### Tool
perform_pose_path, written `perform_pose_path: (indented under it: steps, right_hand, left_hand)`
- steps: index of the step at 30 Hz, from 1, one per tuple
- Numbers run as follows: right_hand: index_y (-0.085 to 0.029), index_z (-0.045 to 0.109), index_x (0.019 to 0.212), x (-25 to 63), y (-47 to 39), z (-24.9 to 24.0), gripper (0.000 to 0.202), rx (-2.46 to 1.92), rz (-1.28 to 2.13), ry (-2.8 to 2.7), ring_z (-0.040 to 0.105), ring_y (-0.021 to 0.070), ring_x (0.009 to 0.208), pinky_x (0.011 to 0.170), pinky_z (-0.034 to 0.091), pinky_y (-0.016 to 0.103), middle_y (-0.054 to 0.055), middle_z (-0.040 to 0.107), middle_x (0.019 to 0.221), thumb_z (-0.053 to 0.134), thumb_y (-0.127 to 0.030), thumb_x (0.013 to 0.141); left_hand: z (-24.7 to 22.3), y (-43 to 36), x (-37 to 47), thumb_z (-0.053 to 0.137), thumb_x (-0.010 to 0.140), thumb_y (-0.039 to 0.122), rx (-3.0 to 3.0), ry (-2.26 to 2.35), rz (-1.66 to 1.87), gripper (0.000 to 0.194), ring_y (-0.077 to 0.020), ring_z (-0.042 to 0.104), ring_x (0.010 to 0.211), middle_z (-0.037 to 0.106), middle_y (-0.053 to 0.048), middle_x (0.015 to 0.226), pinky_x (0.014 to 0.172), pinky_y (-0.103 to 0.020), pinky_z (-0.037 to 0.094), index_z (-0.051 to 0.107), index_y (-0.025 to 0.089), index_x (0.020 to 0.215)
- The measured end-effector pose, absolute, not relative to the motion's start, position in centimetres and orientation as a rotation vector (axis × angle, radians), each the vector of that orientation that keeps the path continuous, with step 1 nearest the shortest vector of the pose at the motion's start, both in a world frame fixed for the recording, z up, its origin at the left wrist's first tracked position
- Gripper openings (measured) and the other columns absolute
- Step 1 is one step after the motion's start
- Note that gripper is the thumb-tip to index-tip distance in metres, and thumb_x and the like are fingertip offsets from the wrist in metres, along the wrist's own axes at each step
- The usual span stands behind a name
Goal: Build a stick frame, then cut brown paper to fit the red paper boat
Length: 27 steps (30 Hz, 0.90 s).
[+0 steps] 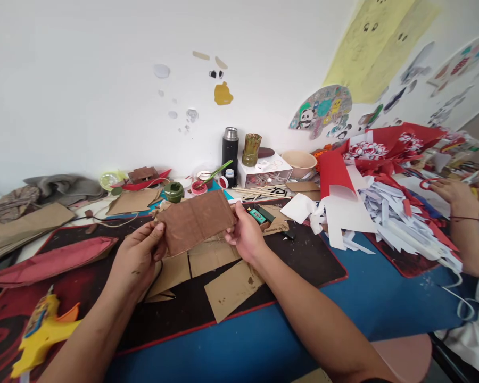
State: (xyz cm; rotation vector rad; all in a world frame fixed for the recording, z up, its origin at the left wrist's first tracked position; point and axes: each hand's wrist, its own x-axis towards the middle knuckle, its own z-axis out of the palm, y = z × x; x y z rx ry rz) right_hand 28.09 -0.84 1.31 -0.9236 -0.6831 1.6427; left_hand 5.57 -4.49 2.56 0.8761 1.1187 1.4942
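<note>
A brown painted rectangle of cardboard is held up over the dark mat, slightly tilted, with a crease near its middle. My left hand pinches its left edge, thumb on the front. At the right edge, my right hand grips it between thumb and fingers. Plain cardboard pieces lie on the mat below. Left of my left forearm rests a yellow glue gun, and beyond it a red boat-shaped cardboard piece.
Paint jars, a black thermos and a white box stand along the wall. White paper strips and red paper are heaped at right, where another person's hands hold scissors.
</note>
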Motion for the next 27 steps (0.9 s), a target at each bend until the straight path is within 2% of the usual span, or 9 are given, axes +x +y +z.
perform_pose_path:
  steps: [3,8,11,17,22,27]
  right_hand:
    - [-0.022,0.062,0.093,28.06,-0.84,1.33,0.062,-0.955,1.615,-0.693,0.052,0.0101,0.043,0.036,0.025,0.021,-0.004,0.063,0.066,0.082,-0.079,0.080]
    - [-0.022,0.064,0.088,27.95,-0.97,1.29,0.056,-0.968,1.586,-0.735,0.050,0.0113,0.047,0.036,0.028,0.021,-0.004,0.059,0.063,0.087,-0.072,0.078]
    - [-0.022,0.063,0.085,27.86,-0.97,1.35,0.052,-0.976,1.611,-0.716,0.047,0.0103,0.047,0.036,0.025,0.020,-0.004,0.058,0.062,0.087,-0.068,0.080]
    - [-0.021,0.063,0.084,27.62,-0.97,1.27,0.050,-0.933,1.654,-0.668,0.040,0.0079,0.045,0.036,0.018,0.019,-0.006,0.054,0.061,0.090,-0.063,0.080]
    - [-0.019,0.063,0.082,27.40,-1.14,1.05,0.053,-0.882,1.725,-0.664,0.038,0.0067,0.045,0.037,0.018,0.019,-0.007,0.052,0.060,0.095,-0.060,0.073]
    - [-0.019,0.063,0.083,27.42,-1.05,1.06,0.052,-0.885,1.759,-0.634,0.039,0.0068,0.045,0.038,0.017,0.020,-0.007,0.054,0.061,0.096,-0.058,0.073]
  left_hand:
    - [2.76,-4.68,5.67,0.100,0.066,0.050,0.939,1.165,1.478,0.042,-0.0049,0.034,0.047,0.052,0.004,0.061,0.042,-0.017,0.027,0.073,0.018,0.073]
    - [3.00,-4.66,5.77,0.105,0.055,0.052,0.892,1.167,1.426,0.050,-0.0048,0.037,0.048,0.054,0.004,0.063,0.042,-0.016,0.031,0.073,0.017,0.071]
    - [2.90,-4.55,5.97,0.106,0.052,0.050,0.817,1.122,1.436,0.051,-0.0030,0.034,0.046,0.056,0.004,0.065,0.039,-0.015,0.028,0.074,0.017,0.073]
    - [2.35,-4.54,6.36,0.108,0.052,0.045,0.736,1.046,1.456,0.053,0.0010,0.030,0.040,0.058,0.007,0.064,0.037,-0.013,0.025,0.069,0.016,0.074]
    - [2.12,-4.72,5.92,0.105,0.061,0.043,0.728,0.976,1.425,0.049,-0.0003,0.030,0.039,0.051,0.010,0.058,0.040,-0.013,0.030,0.070,0.017,0.083]
    - [2.26,-4.70,5.76,0.103,0.064,0.041,0.743,0.994,1.403,0.044,-0.0034,0.038,0.042,0.058,0.007,0.064,0.037,-0.015,0.033,0.071,0.018,0.086]
